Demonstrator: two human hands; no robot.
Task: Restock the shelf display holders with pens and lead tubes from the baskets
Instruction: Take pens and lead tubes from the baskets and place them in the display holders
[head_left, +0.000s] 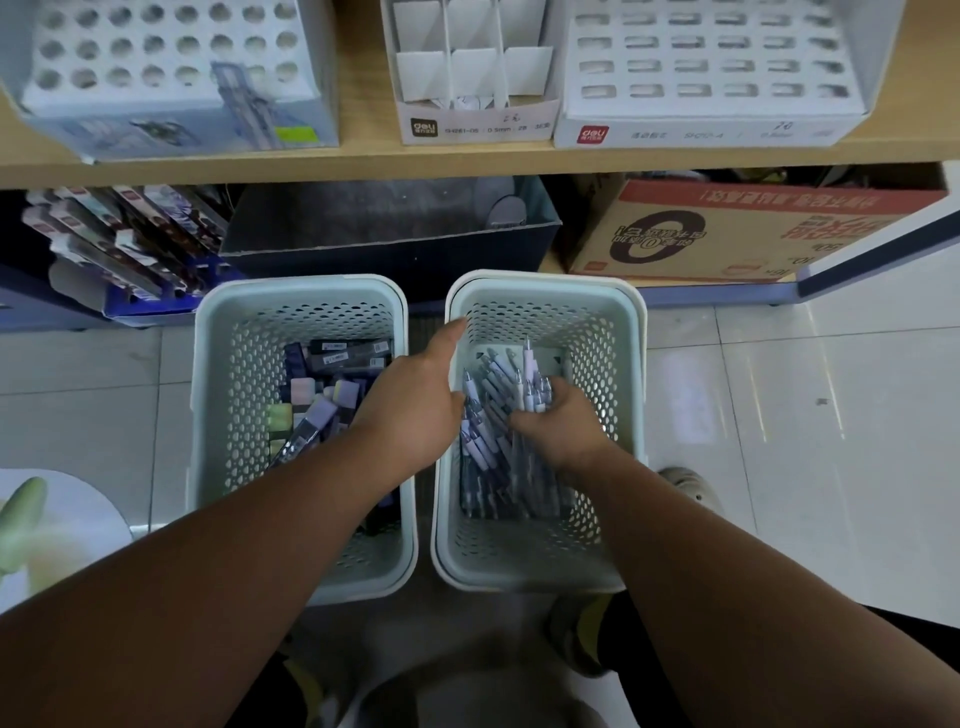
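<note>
Head view: a person crouches on the tiled floor before a shelf, two baskets side by side below it. The right hand is inside the right basket, fingers curled around a bunch of pens. The left hand, fingers straight, hovers at that basket's left rim. Lead tubes lie in the left basket. On the shelf stand a round-hole holder, a divided box and a slotted holder.

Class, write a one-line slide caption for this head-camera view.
Restocking: right hand grips pens in the right basket; left hand at its rim.
</note>
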